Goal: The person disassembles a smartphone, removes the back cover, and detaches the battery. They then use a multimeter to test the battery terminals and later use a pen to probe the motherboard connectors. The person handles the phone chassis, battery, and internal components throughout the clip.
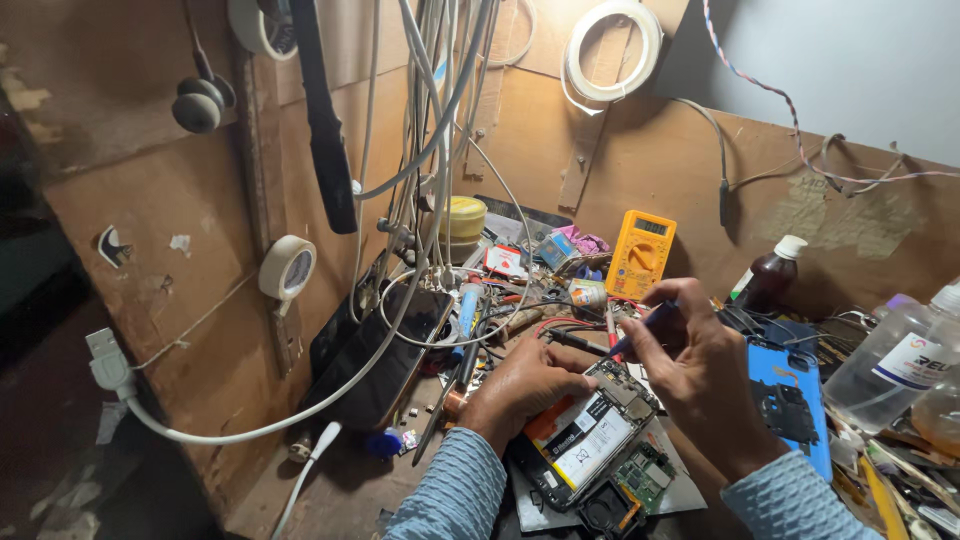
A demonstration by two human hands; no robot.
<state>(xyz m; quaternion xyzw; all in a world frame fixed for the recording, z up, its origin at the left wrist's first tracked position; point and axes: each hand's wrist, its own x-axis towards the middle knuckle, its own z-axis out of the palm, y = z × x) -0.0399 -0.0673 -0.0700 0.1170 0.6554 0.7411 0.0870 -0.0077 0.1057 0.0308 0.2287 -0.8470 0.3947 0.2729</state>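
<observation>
An opened phone (590, 440) lies back-off on a grey plate (680, 495), its battery and circuit boards showing. My left hand (520, 385) presses down on the phone's upper left edge and steadies it. My right hand (695, 365) grips a thin dark tool (640, 325), a screwdriver or a pen-like probe, whose tip points down at the phone's top end. A small green circuit board (645, 475) lies loose beside the phone.
A yellow multimeter (640, 255) leans at the back. A dark bottle (770, 280) and clear plastic bottles (900, 360) stand at right, next to a blue phone cover (790, 395). Cables (420, 180) hang over a black tablet (385, 355). Tape rolls (287, 268) hang on the wooden wall.
</observation>
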